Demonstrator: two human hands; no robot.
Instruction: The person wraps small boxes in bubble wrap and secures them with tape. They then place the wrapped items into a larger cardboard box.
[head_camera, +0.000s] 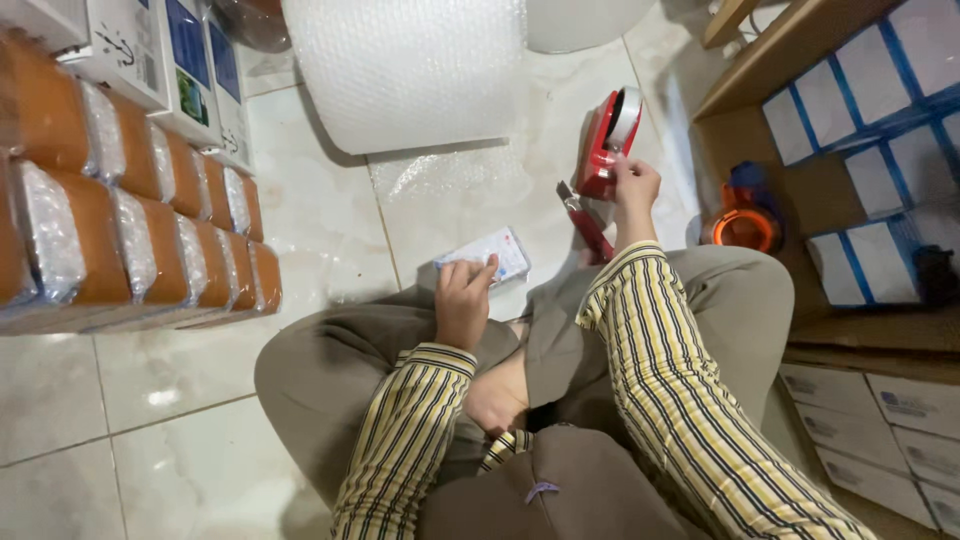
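Sitting cross-legged on the tiled floor, the person rests the left hand (463, 300) on a small bubble-wrapped packet (487, 257), fingers flat and narrow, to keep it from sliding. Further right, the right hand (634, 187) closes its fingers around a red tape dispenser (608, 142), holding it upright beside the packet.

posture: seated cross-legged on floor, knees spread, bare foot tucked between the thighs
left arm: striped sleeve, bent, forearm reaching forward over left knee
left hand (464, 300): back up, fingers curled, tips pressing down flat
right arm: striped sleeve, extended forward over right knee
right hand (635, 188): raised, wrist cocked, fingers pinched closed in a grip
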